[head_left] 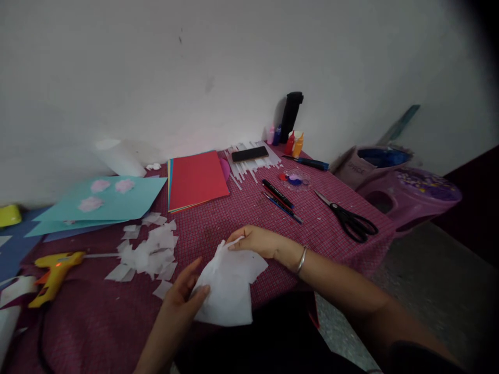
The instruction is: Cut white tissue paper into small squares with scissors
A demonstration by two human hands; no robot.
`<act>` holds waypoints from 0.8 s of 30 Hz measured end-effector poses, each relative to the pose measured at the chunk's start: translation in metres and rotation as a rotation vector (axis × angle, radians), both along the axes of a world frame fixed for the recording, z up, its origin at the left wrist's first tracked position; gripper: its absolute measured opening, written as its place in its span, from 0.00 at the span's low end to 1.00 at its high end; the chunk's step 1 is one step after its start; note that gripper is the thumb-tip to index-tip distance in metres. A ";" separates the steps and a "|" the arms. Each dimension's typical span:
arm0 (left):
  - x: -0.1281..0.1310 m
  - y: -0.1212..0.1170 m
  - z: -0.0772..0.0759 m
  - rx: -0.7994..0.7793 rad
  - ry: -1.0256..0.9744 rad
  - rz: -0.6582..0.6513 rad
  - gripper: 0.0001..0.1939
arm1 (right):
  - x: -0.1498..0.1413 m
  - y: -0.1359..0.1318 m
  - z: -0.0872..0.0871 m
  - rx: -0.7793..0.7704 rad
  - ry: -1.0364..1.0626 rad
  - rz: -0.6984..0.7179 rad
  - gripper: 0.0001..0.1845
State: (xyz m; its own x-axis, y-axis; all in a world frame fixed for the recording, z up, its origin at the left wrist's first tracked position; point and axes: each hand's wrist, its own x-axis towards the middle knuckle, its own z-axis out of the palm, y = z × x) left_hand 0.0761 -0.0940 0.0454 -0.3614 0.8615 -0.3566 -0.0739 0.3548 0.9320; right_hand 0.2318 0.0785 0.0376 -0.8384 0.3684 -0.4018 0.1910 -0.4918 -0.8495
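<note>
A sheet of thin white tissue paper (230, 291) hangs between my hands at the table's front edge, creased toward its top. My right hand (255, 241), with a silver bangle on the wrist, pinches the sheet's upper part. The thumb of my left hand (187, 293) presses on its left edge, and the fingers curve behind. Left of the sheet, loose white tissue paper pieces (150, 252) lie in an overlapping heap. A yellow glue gun (56, 272) lies farther left, an orange light glowing on it.
Light blue sheets with pink tissue puffs (91, 203) and a red paper stack (198, 182) lie at the back. Black-handled scissors (351, 218), pens (278, 195) and a paint palette (294, 179) are on the right. Paint bottles (294, 144) stand near the wall, by a phone (249, 154).
</note>
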 end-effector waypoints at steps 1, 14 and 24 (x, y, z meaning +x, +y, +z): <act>-0.001 0.001 0.000 -0.032 0.018 -0.042 0.30 | -0.001 -0.001 0.000 0.038 -0.018 0.010 0.11; 0.019 -0.002 0.026 -0.010 0.180 -0.252 0.19 | 0.015 -0.030 0.045 0.704 0.124 0.111 0.09; 0.010 -0.017 0.019 -0.060 0.232 -0.328 0.22 | -0.018 0.003 0.035 0.531 0.119 0.139 0.06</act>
State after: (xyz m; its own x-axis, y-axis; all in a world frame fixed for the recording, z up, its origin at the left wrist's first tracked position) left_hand 0.0861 -0.1111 0.0645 -0.1481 0.9246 -0.3511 0.2621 0.3790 0.8875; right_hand 0.2138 0.0813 0.0722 -0.9217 0.3770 -0.0910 0.1113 0.0325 -0.9933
